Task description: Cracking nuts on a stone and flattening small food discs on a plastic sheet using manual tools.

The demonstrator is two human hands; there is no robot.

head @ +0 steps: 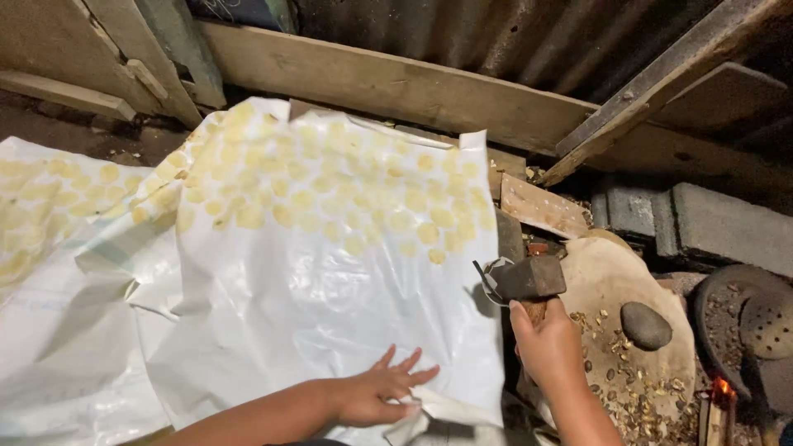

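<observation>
Head view, contents listed from largest to smallest.

White plastic sheet (273,306): fills the left and centre of the frame, creased, with an upper layer folded over a lower one. Rows of flat, round yellow discs (330,190) cover its upper part, and more lie on the layer at far left.

Wooden planks (388,83): run along the top of the frame in front of dark corrugated metal.

Grey blocks (702,223): stand at right of centre, below the planks.

Round wooden board (615,281): lies at lower right, just beside the sheet's right edge. Broken brown shell pieces (636,388) are scattered over its lower half.

Left hand (376,396): at lower centre, grip released, fingers spread and lying flat on the sheet near its bottom edge, holding nothing.

Right hand (547,347): at lower right of centre, grip clenched round the wooden handle of the hammer, above the board's left edge.

Hammer (524,279): dark blocky head directly above the right fist, lying crosswise over the gap between sheet and board. Well to the right of the left hand.

Grey stone (645,325): smooth and oval, resting on the board to the right of the right hand, apart from it.

Small flame (724,386): glows at the bottom right corner, beside a dark round vessel (727,314).
</observation>
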